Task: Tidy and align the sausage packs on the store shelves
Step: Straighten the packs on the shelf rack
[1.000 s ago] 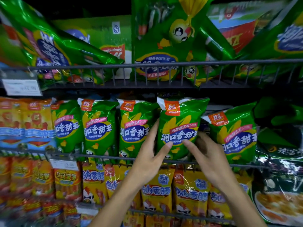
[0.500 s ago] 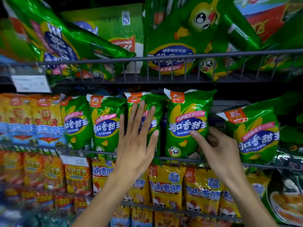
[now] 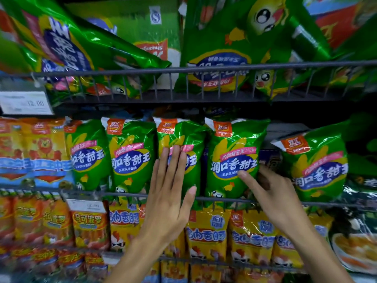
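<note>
Nearest, the left hand (image 3: 167, 193) lies flat, fingers straight and together, against a glossy green plastic sausage pack with a corn picture and blue label (image 3: 183, 144), hiding most of its label. The right hand (image 3: 269, 193) has its thumb on the front of the next green sausage pack (image 3: 232, 158) to the right; its fingers reach behind that pack's right edge and are hidden, so it appears to pinch the edge. Both packs stand upright just behind the grey wire shelf rail (image 3: 224, 199). Above the rail, larger green bags (image 3: 220, 48) lean crookedly, blurred and cut off.
</note>
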Demonstrator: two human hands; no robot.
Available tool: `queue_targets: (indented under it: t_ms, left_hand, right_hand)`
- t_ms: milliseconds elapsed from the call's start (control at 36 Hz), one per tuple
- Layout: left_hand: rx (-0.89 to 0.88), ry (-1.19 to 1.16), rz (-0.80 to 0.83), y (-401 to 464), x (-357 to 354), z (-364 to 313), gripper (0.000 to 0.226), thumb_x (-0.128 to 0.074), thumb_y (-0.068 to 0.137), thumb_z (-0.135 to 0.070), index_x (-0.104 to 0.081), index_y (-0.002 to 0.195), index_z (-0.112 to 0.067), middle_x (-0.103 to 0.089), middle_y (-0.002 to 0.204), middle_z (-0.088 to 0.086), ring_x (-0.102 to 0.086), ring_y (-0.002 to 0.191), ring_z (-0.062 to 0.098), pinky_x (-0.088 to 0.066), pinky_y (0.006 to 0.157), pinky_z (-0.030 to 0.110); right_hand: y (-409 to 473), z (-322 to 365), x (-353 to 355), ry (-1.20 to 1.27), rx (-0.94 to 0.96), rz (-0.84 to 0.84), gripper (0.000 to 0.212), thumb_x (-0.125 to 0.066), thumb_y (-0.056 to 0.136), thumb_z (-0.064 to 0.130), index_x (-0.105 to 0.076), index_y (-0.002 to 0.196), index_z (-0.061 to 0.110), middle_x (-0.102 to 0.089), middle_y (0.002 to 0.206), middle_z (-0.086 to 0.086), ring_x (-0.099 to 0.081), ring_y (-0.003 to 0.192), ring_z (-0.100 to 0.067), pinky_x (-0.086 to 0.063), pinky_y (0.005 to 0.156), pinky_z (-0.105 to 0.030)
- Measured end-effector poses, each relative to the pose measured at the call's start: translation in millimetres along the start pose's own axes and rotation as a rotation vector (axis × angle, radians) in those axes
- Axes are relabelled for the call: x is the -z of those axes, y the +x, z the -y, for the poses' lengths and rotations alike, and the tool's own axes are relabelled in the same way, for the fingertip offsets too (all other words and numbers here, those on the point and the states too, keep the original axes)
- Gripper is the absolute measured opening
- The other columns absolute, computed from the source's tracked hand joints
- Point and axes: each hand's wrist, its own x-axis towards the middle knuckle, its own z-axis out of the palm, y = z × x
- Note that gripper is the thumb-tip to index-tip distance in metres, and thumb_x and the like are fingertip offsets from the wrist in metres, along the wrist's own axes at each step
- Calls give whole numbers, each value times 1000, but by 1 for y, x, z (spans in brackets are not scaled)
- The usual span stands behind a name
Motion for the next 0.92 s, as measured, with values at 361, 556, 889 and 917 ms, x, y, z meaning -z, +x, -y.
queue_targets:
  t_ms: [361, 556, 889, 917]
  left_hand:
    - [0, 3, -7, -5, -2, -8, 69, -39, 106, -37, -9, 164, -15, -2, 173, 1, -1, 159, 28, -4, 128, 51]
    - [50, -28, 28, -17, 0, -8, 68, -38, 105, -41, -11, 165, -19, -5, 173, -4, 1, 159, 27, -4, 126, 53]
    - [4, -168, 6, -19, 18, -41, 60, -48, 101, -36, -36, 158, -22, -21, 169, -8, -14, 158, 22, -13, 127, 39]
    - [-11, -209, 17, -19, 18, -47, 59, -49, 100, -35, -37, 157, -23, -23, 168, -10, -18, 157, 19, -13, 127, 31]
  right_hand:
    - [-5, 7, 0, -68, -13, 6, 70, -39, 91, 72, -59, 122, 12, -53, 54, -2, -53, 46, -7, -35, 50, -26]
    - [-8, 9, 2, -96, -21, 33, 55, -37, 93, 69, -55, 111, 20, -44, 48, 0, -47, 40, -8, -32, 46, -22]
    - [-29, 3, 17, -49, 74, -22, 71, -52, 90, 62, -36, 153, 32, -54, 109, 34, -54, 81, 19, -47, 75, -6]
    - [-35, -1, 22, 6, 86, -56, 68, -55, 90, 59, -40, 151, 35, -54, 117, 36, -53, 95, 24, -46, 84, -5]
